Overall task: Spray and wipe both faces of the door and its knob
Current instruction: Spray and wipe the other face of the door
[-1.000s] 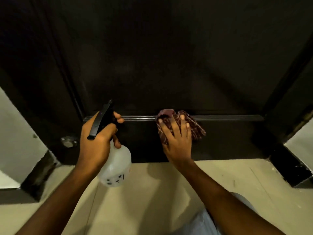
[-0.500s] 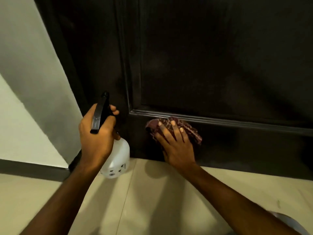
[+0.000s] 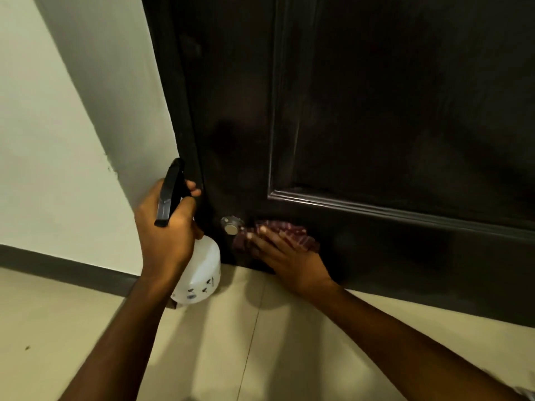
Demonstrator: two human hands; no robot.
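A dark brown panelled door (image 3: 390, 111) fills the upper right of the head view. My right hand (image 3: 285, 259) presses a dark red checked cloth (image 3: 292, 234) flat against the door's bottom rail, fingers straight. Just left of the cloth a small silver metal fitting (image 3: 231, 225) sticks out of the door near its lower left corner. My left hand (image 3: 166, 227) grips the black trigger head of a white spray bottle (image 3: 199, 273), held upright beside the door's left edge, nozzle towards the door. No knob is in view.
A pale wall (image 3: 58, 140) with a dark skirting board (image 3: 66, 270) stands to the left of the door frame. Beige floor tiles (image 3: 202, 357) spread below both arms. A bit of light clothing (image 3: 525, 393) shows at the bottom right corner.
My right hand has slid the cloth leftwards along the door's bottom rail towards the lower left corner. The view has swung left with it, and the silver fitting has come into sight.
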